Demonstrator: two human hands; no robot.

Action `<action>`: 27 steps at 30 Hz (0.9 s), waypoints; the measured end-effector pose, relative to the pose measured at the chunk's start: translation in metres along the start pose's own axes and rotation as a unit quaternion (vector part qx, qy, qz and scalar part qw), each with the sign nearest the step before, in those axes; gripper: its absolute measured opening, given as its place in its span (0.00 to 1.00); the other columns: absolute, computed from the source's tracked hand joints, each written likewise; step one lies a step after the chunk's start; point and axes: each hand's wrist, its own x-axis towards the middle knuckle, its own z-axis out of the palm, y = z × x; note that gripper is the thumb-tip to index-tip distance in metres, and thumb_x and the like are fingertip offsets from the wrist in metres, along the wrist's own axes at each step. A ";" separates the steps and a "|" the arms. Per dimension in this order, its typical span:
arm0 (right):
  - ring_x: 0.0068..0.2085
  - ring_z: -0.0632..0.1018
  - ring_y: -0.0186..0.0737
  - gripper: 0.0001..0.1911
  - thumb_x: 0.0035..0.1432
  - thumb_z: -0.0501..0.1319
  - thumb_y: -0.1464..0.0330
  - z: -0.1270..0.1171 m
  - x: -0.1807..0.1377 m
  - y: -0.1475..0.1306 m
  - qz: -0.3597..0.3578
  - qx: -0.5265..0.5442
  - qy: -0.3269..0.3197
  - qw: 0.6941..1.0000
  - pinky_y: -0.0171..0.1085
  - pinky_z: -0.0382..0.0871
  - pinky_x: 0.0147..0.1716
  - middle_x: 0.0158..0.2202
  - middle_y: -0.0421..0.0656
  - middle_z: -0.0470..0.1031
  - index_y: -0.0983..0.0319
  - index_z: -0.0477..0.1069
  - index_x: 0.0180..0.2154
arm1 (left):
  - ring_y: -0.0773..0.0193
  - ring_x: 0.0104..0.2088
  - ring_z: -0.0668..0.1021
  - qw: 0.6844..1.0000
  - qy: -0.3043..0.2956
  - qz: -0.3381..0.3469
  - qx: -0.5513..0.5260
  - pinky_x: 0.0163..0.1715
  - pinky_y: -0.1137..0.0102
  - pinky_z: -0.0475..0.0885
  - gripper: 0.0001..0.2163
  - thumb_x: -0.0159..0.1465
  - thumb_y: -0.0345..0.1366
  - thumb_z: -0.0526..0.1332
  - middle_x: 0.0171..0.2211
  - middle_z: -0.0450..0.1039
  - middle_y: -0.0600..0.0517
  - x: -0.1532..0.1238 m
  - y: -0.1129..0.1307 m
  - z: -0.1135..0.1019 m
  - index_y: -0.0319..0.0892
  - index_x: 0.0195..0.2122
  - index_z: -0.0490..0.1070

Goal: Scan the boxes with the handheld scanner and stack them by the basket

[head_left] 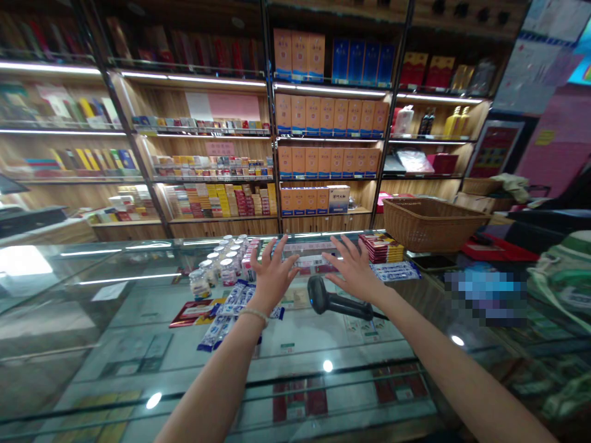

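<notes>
Both hands are stretched out over a glass counter [152, 363], fingers spread and holding nothing. My left hand [274, 274], with a bracelet at the wrist, is beside several white-capped bottles [226, 271] and pink-and-white packs. Blue-and-white packets [219, 332] and a red-and-yellow packet [187, 314] lie left of that wrist. My right hand [355, 267] is just above and behind a black barcode scanner [341, 303], which lies on the glass. Near its fingers is a stack of red-and-yellow packets [385, 248], with a row of blue-and-white packets [396, 271] in front.
A wicker basket [431, 224] stands at the back right of the counter. Further right are a red tray [494, 246], a blurred blue item [489, 292] and a green-and-white bag [566, 277]. Behind the counter, shelves hold orange boxes [318, 114] and many small packs.
</notes>
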 end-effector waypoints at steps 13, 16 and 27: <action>0.75 0.47 0.60 0.36 0.60 0.60 0.41 -0.006 -0.043 -0.019 -0.002 0.027 -0.070 0.997 0.67 0.35 0.69 0.76 0.53 0.47 0.56 0.71 0.60 | 0.41 0.69 0.62 1.000 -0.007 -0.018 -0.022 0.68 0.35 0.39 0.11 0.61 0.39 0.70 0.72 0.59 0.50 -0.001 -0.002 0.000 0.54 0.44 0.79; 0.75 0.47 0.62 0.34 0.55 0.65 0.41 -0.007 -0.048 -0.022 -0.009 0.033 -0.083 0.996 0.67 0.34 0.69 0.75 0.55 0.48 0.58 0.75 0.53 | 0.41 0.69 0.62 1.000 -0.007 -0.017 -0.020 0.68 0.35 0.39 0.10 0.60 0.39 0.70 0.72 0.59 0.50 -0.001 -0.002 0.000 0.54 0.44 0.79; 0.74 0.53 0.60 0.17 0.56 0.67 0.58 0.001 -0.052 -0.043 0.033 0.029 -0.082 0.996 0.68 0.40 0.68 0.74 0.54 0.53 0.60 0.74 0.44 | 0.41 0.69 0.63 1.000 -0.016 -0.017 -0.018 0.68 0.36 0.41 0.11 0.59 0.39 0.71 0.71 0.61 0.50 -0.002 -0.002 0.000 0.53 0.44 0.79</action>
